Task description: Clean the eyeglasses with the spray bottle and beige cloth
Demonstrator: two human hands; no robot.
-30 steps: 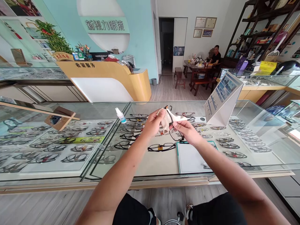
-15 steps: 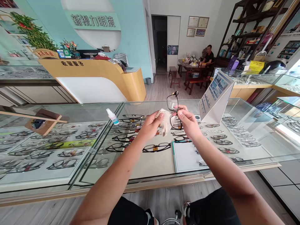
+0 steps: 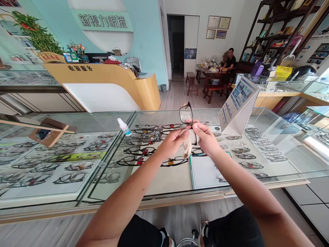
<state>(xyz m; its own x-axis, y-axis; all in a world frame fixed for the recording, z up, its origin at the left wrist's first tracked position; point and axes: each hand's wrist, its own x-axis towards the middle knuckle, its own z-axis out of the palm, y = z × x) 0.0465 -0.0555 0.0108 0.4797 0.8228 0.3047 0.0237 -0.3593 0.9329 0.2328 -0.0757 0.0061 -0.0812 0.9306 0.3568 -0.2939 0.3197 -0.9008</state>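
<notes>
My right hand [image 3: 207,137] pinches a pair of black-framed glasses [image 3: 186,115] held upright above the glass counter [image 3: 167,178], one lens sticking up over my fingers. My left hand [image 3: 172,143] is closed on a cream cleaning cloth [image 3: 187,146], pressed against the lower part of the glasses. Both hands meet over the counter's middle. The lower lens is hidden by the cloth and fingers.
A small white spray bottle [image 3: 123,126] stands on the counter to the left. A white pad [image 3: 205,173] lies under my right forearm. An angled display stand [image 3: 238,106] sits at the right. Several frames lie inside the case. A person [image 3: 229,61] sits at a far table.
The glasses turned upright and rose slightly left. My left hand brought the cloth in against them, closing the gap between my hands.
</notes>
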